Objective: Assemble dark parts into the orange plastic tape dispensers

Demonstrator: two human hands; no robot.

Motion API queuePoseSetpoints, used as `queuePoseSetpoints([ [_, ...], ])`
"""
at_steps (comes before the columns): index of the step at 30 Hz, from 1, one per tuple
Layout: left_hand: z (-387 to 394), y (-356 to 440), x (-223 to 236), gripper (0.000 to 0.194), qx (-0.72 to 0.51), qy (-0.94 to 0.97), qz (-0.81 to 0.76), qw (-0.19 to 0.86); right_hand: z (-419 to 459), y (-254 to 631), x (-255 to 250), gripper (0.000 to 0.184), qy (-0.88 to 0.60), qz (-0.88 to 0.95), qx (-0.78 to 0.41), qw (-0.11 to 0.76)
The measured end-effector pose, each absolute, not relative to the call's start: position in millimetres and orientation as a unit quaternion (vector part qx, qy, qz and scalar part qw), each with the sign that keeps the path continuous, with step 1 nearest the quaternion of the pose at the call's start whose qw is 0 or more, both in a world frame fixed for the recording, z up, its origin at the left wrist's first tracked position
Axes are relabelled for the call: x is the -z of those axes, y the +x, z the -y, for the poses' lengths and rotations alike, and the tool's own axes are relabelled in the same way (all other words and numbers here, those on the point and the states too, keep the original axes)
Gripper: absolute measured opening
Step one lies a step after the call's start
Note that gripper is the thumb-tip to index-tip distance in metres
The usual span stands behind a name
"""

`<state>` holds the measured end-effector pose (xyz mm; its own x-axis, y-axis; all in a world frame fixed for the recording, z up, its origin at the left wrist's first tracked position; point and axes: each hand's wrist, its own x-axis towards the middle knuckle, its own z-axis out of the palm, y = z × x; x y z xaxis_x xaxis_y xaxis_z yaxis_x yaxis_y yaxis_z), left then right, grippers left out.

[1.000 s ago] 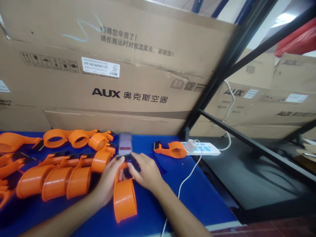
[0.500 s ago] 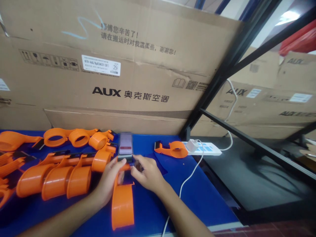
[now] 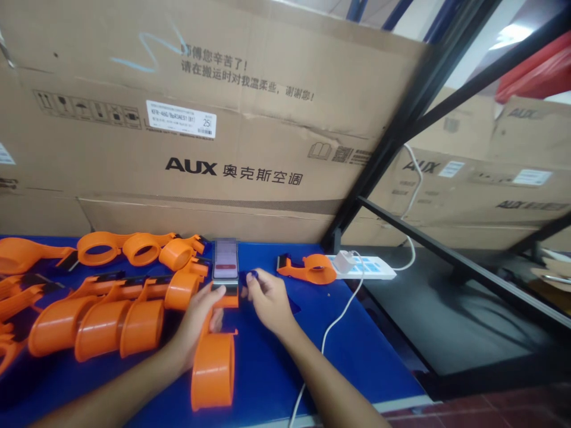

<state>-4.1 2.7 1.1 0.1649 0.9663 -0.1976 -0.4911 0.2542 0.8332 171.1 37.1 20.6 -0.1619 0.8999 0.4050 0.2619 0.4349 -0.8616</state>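
Note:
An orange tape dispenser [image 3: 214, 365] lies on the blue table top [image 3: 357, 351] in front of me, its ring toward me and its handle pointing away. My left hand [image 3: 196, 324] grips that handle near its dark blade end. Just right of it, my right hand [image 3: 266, 297] is lifted a little off the dispenser and pinches a small dark blue piece [image 3: 252, 275] between thumb and fingertips. A phone [image 3: 225, 260] with a red screen lies just beyond both hands.
Many more orange dispensers [image 3: 102, 321] are stacked in rows at the left. A single one [image 3: 312, 268] lies at the back right beside a white power strip [image 3: 372, 268] with a charger and cable [image 3: 330, 333]. Large cardboard boxes [image 3: 214, 113] wall off the back; a black metal frame [image 3: 446, 252] stands to the right.
My right hand has come off the dispenser's blade end and risen with the small dark piece pinched in it. The dispenser has swung a little, its ring shifting left and toward me.

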Motion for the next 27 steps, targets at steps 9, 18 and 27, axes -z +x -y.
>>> queuePoseSetpoints([
  [9, 0, -3, -3, 0.034, -0.535, 0.298, -0.390, 0.687, -53, 168, -8, 0.018, -0.395, 0.353, -0.642, 0.555],
  [18, -2, -3, 2, 0.032, -0.551, 0.298, -0.385, 0.678, -51, 169, -9, 0.019, -0.385, 0.285, -0.654, 0.586],
  [27, -8, -5, 11, 0.043, -0.538, 0.366, -0.415, 0.636, -28, 170, -32, 0.028, -0.373, 0.717, -0.318, 0.495],
])
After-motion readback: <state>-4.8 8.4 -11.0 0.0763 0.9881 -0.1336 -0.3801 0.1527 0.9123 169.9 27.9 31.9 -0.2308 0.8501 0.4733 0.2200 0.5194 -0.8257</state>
